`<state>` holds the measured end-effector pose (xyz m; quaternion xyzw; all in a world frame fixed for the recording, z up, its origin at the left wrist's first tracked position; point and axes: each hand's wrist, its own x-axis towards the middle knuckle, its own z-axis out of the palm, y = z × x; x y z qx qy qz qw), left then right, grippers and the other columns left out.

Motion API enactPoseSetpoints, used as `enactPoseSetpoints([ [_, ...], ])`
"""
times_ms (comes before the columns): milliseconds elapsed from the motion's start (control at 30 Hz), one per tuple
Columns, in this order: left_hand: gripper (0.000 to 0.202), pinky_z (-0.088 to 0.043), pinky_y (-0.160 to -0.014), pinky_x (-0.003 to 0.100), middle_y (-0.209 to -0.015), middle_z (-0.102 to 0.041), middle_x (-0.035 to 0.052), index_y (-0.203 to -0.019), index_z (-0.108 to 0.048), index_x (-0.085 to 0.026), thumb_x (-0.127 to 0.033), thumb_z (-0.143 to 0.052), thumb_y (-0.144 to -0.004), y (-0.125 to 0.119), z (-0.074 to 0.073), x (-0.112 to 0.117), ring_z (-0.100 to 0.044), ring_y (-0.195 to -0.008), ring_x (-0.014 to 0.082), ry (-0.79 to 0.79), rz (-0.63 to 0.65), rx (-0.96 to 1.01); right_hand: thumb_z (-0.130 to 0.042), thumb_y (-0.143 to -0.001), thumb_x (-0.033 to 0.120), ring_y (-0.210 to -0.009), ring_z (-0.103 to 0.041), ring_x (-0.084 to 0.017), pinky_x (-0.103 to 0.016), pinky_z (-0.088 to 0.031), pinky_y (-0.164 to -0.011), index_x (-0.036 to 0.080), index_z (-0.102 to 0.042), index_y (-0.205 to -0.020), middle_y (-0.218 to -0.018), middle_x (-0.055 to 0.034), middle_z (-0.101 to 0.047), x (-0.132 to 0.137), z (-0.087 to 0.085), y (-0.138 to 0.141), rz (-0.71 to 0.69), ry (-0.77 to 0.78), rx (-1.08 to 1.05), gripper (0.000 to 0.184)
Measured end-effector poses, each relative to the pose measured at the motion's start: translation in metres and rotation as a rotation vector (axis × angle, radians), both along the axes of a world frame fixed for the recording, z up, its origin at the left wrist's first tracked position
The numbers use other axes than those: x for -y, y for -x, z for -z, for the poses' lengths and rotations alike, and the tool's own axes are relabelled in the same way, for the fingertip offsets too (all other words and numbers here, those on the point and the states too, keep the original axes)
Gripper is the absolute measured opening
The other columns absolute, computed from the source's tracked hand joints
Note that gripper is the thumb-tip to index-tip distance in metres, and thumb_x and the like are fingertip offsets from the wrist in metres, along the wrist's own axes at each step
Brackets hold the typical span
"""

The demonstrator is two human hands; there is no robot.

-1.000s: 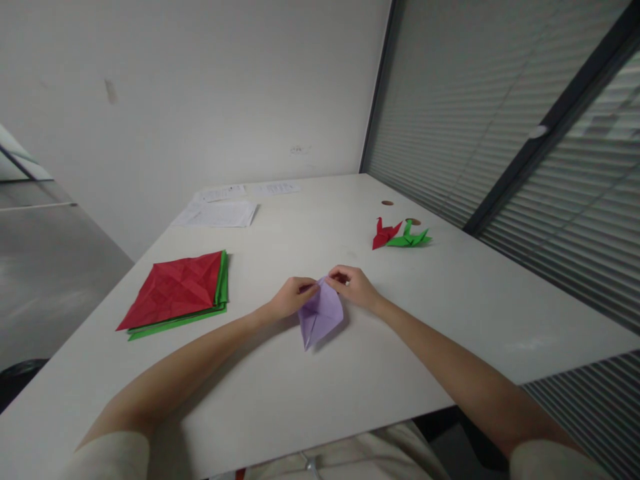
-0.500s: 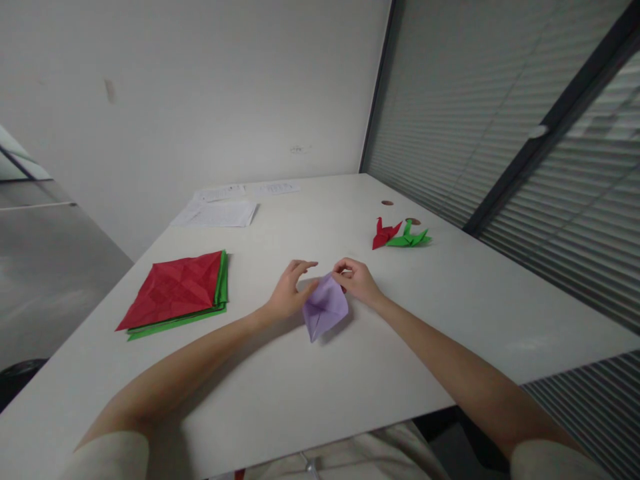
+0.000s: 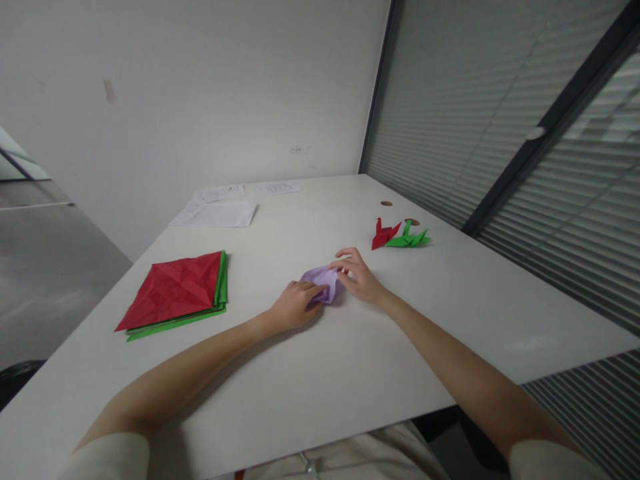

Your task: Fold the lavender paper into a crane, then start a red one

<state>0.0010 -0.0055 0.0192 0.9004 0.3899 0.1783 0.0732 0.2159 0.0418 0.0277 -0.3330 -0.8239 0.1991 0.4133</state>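
A small folded piece of purple origami paper (image 3: 320,275) is between my hands, just above the table. My left hand (image 3: 296,304) grips its near left edge, fingers over the top and thumb below. At its right corner, my right hand (image 3: 359,277) pinches the paper between thumb and fingers, the upper fingers a little raised. Parts of the paper are hidden behind the left fingers.
To the left lies a stack of red and green paper (image 3: 177,287). A red origami crane (image 3: 384,234) and a green origami crane (image 3: 409,237) stand at the right. Printed sheets (image 3: 220,213) lie at the back of the white table (image 3: 310,393), by the wall.
The purple paper has turned and its near pointed corner no longer hangs toward me. My left hand has moved down and closed over its near side; the right fingers have shifted slightly.
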Motion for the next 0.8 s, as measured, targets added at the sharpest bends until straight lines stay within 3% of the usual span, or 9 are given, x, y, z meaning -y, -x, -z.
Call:
enactPoseSetpoints([
  [67, 0.048, -0.042, -0.09, 0.04, -0.114, -0.063, 0.0108, -0.133, -0.048, -0.022, -0.033, -0.053, -0.087, 0.0, 0.0, 0.002, -0.056, -0.106, 0.026, -0.034, 0.006, -0.054, -0.049, -0.077, 0.008, -0.103, -0.052, -0.021, -0.044, -0.047, -0.094, 0.024, -0.07, -0.099, -0.125, -0.0085, -0.039, 0.005, -0.005, -0.002, -0.077, -0.151, 0.188, 0.034],
  [133, 0.053, -0.039, -0.094, 0.043, -0.121, -0.059, 0.0122, -0.135, -0.045, -0.023, -0.042, -0.053, -0.087, -0.001, 0.0, 0.005, -0.052, -0.111, 0.028, -0.066, 0.022, -0.084, -0.049, -0.074, 0.003, -0.113, -0.046, -0.025, -0.048, -0.04, -0.1, 0.026, -0.071, -0.102, -0.13, -0.0083, -0.036, 0.009, -0.009, -0.003, -0.083, -0.239, 0.325, 0.042],
  [267, 0.057, -0.038, -0.093, 0.044, -0.116, -0.058, 0.0129, -0.136, -0.046, -0.023, -0.054, -0.047, -0.088, -0.002, -0.001, 0.008, -0.052, -0.108, 0.028, -0.093, 0.031, -0.093, -0.057, -0.073, 0.005, -0.123, -0.038, -0.03, -0.052, -0.034, -0.103, 0.025, -0.074, -0.092, -0.133, -0.0092, -0.036, 0.011, -0.014, -0.005, -0.037, -0.289, 0.497, 0.032],
  [433, 0.041, -0.036, -0.091, 0.043, -0.107, -0.06, 0.0109, -0.122, -0.058, -0.025, -0.049, -0.042, -0.093, -0.001, 0.001, 0.005, -0.054, -0.104, 0.0254, -0.092, 0.009, -0.076, -0.066, -0.072, 0.013, -0.122, -0.039, -0.029, -0.052, -0.033, -0.103, 0.026, -0.075, -0.08, -0.127, -0.0079, -0.043, 0.004, -0.01, -0.01, -0.015, -0.214, 0.54, 0.018],
  [633, 0.029, -0.034, -0.089, 0.041, -0.1, -0.066, 0.0076, -0.098, -0.069, -0.024, -0.037, -0.043, -0.094, 0.0, 0.004, 0.0, -0.059, -0.097, 0.0216, -0.023, -0.071, -0.01, -0.067, -0.076, 0.018, -0.122, -0.04, -0.027, -0.049, -0.031, -0.105, 0.027, -0.076, -0.08, -0.124, -0.0074, -0.045, -0.006, -0.002, -0.015, 0.022, -0.061, 0.502, 0.013],
  [800, 0.024, -0.03, -0.091, 0.043, -0.095, -0.069, 0.0054, -0.087, -0.07, -0.023, -0.033, -0.048, -0.09, 0.001, 0.001, -0.002, -0.06, -0.093, 0.0213, 0.027, -0.132, 0.0, -0.072, -0.076, 0.035, -0.124, -0.039, -0.028, -0.049, -0.031, -0.107, 0.027, -0.077, -0.081, -0.129, -0.0082, -0.042, -0.01, -0.002, -0.02, -0.041, 0.108, 0.476, 0.011],
])
